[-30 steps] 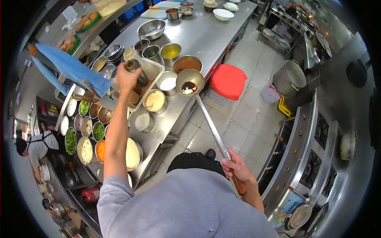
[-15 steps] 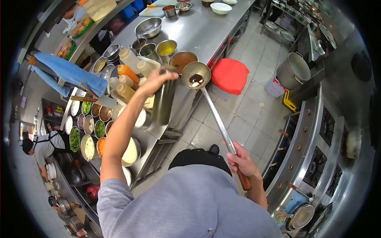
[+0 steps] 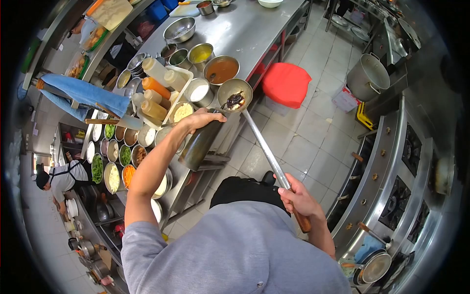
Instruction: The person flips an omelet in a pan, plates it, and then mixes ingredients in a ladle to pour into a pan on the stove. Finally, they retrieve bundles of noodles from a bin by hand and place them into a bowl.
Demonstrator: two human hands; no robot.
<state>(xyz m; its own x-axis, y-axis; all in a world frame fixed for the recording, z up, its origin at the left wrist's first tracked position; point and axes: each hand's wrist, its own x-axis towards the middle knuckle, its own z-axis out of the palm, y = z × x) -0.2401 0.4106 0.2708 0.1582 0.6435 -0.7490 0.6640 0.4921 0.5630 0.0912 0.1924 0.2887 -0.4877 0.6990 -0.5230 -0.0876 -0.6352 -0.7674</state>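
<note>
My left hand (image 3: 203,120) is wrapped round the upper end of a large dark bottle (image 3: 201,142), which is tilted with its mouth at the ladle. Dark liquid lies in the bowl of the metal ladle (image 3: 235,95), beside something pale. Its long handle runs down to a wooden grip, where my right hand (image 3: 300,197) is closed. Just behind the ladle bowl are a pot of brown sauce (image 3: 222,70) and a pot of white powder (image 3: 199,92). Squeeze bottles (image 3: 155,85) stand in a white tray to the left.
A steel counter (image 3: 235,29) carries metal bowls and several ingredient pots. A red-covered container (image 3: 286,84) stands on the floor beside it. Stove burners (image 3: 395,201) line the right side, with a large pot (image 3: 368,76) behind. Another person (image 3: 63,179) is at the far left.
The bottle has gone from nearly upright to tilted, its mouth now at the ladle. More dark liquid shows in the ladle. The view has shifted slightly.
</note>
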